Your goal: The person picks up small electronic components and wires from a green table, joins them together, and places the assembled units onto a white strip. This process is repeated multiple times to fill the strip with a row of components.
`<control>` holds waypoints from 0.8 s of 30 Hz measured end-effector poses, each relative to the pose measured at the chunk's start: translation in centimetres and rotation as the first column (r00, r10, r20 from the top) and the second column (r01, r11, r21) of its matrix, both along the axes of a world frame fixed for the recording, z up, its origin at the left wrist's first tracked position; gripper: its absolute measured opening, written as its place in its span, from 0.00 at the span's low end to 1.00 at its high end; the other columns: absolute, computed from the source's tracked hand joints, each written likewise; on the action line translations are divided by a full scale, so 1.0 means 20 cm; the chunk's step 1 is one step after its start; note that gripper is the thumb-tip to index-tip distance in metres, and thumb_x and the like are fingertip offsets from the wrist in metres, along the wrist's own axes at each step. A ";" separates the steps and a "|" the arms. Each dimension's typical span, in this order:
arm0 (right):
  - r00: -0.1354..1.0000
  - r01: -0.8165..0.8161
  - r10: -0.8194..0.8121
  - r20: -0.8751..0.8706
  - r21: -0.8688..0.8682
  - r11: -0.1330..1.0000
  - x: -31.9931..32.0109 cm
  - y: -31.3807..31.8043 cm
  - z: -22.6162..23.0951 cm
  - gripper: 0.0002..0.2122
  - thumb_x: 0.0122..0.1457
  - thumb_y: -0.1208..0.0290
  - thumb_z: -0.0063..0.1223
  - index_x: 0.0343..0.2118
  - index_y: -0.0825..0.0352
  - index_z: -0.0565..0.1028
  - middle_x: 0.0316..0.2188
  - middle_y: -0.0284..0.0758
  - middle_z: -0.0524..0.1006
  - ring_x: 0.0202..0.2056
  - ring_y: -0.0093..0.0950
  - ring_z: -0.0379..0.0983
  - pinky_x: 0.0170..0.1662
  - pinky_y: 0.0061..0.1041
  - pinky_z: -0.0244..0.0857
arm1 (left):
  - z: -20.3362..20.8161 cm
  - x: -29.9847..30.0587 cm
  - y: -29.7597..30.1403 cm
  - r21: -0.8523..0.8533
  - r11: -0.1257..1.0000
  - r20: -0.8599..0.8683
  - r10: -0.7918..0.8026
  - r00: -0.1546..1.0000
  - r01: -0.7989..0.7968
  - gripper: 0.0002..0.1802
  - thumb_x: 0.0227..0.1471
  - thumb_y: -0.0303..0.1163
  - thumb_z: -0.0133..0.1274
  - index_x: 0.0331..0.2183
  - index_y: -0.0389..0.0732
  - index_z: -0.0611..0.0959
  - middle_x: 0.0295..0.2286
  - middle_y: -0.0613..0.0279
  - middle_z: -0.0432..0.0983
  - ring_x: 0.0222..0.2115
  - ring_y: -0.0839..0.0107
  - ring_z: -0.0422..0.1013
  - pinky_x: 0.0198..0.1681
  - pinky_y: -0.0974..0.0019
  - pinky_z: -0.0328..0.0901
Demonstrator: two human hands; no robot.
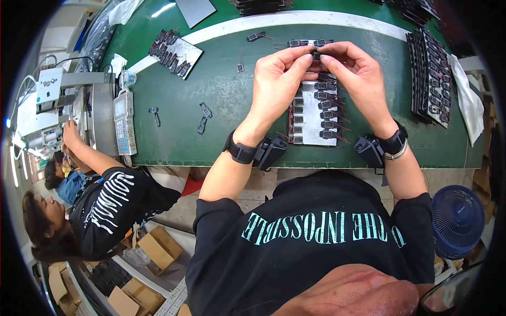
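Note:
My left hand (278, 78) and my right hand (357, 69) meet above the green table, thumbs and fingertips pinched together. Between them is a small black wired part (316, 54), mostly covered by the fingers; it resembles a tiny rectangular speaker. Under my hands lies a pale flat board (312, 124). Similar black parts (328, 114) with thin red and dark wires line its two long sides. More of them sit at the board's far end, just beyond my fingertips.
Loose parts (204, 110) lie on the green table (174, 126) to the left. Another loaded board (184, 51) rests at far left, and stacked boards (429, 79) stand at right. A machine with a keypad (124, 124) adjoins a co-worker (110, 205). A blue fan (457, 221) is at lower right.

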State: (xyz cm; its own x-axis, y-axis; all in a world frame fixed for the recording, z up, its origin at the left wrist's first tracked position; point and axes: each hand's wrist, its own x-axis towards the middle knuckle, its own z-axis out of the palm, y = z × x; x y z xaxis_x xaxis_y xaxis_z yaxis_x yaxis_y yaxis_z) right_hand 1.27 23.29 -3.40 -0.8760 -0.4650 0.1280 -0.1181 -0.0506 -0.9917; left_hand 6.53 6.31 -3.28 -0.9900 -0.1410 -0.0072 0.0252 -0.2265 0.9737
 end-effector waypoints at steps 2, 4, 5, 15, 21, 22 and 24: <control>1.000 -0.005 0.005 0.003 0.014 1.000 -0.01 0.01 0.00 0.09 0.62 0.76 0.54 0.45 0.70 0.76 0.39 0.29 0.77 0.39 0.15 0.73 0.46 0.16 0.69 | 0.00 0.00 0.00 -0.001 0.999 0.012 -0.039 0.999 0.039 0.14 0.60 0.25 0.52 0.47 0.29 0.79 0.37 0.51 0.81 0.36 0.69 0.79 0.40 0.71 0.76; 1.000 0.005 -0.004 -0.027 0.037 0.999 -0.02 0.01 0.00 0.08 0.62 0.77 0.54 0.43 0.70 0.76 0.38 0.29 0.77 0.38 0.15 0.73 0.45 0.15 0.68 | 0.00 0.00 0.00 -0.001 0.998 0.020 -0.059 0.998 0.059 0.14 0.60 0.25 0.52 0.47 0.29 0.79 0.38 0.50 0.80 0.36 0.68 0.79 0.40 0.70 0.76; 0.999 0.010 -0.008 -0.043 0.049 0.999 -0.02 0.02 0.00 0.08 0.62 0.77 0.53 0.43 0.70 0.77 0.38 0.29 0.78 0.38 0.14 0.73 0.45 0.15 0.68 | 0.00 0.00 0.00 0.001 0.999 0.025 -0.052 0.998 0.052 0.14 0.60 0.25 0.52 0.46 0.28 0.79 0.36 0.51 0.81 0.35 0.69 0.79 0.40 0.71 0.76; 0.996 0.001 0.015 -0.086 0.182 0.983 -0.03 0.04 0.02 0.06 0.61 0.78 0.54 0.39 0.70 0.77 0.37 0.27 0.77 0.39 0.15 0.72 0.45 0.16 0.68 | 0.00 0.01 0.00 -0.030 0.997 0.071 -0.066 0.995 0.068 0.12 0.60 0.24 0.51 0.44 0.28 0.80 0.33 0.52 0.82 0.33 0.71 0.79 0.39 0.71 0.76; 0.953 0.078 -0.035 -0.301 0.134 0.988 -0.04 0.03 -0.01 0.07 0.59 0.77 0.54 0.39 0.70 0.77 0.35 0.33 0.79 0.39 0.22 0.76 0.44 0.21 0.71 | 0.00 0.01 0.00 -0.084 0.994 0.052 -0.065 0.997 0.069 0.12 0.60 0.23 0.51 0.43 0.28 0.80 0.33 0.52 0.82 0.33 0.72 0.79 0.38 0.71 0.76; 0.954 0.080 -0.037 -0.298 0.134 0.988 -0.04 0.03 -0.01 0.07 0.59 0.77 0.54 0.39 0.70 0.77 0.35 0.33 0.79 0.39 0.22 0.76 0.44 0.21 0.71 | 0.01 0.01 0.00 -0.100 0.993 0.049 -0.065 0.997 0.070 0.11 0.59 0.23 0.51 0.43 0.28 0.81 0.32 0.53 0.82 0.33 0.72 0.79 0.38 0.71 0.76; 0.984 0.011 0.018 -0.179 0.158 0.987 -0.04 0.04 0.02 0.07 0.59 0.77 0.54 0.39 0.70 0.76 0.35 0.33 0.79 0.38 0.22 0.76 0.43 0.22 0.72 | 0.02 0.01 0.00 -0.117 0.991 0.046 -0.062 0.997 0.067 0.11 0.59 0.23 0.51 0.42 0.28 0.81 0.32 0.53 0.82 0.33 0.72 0.79 0.38 0.71 0.76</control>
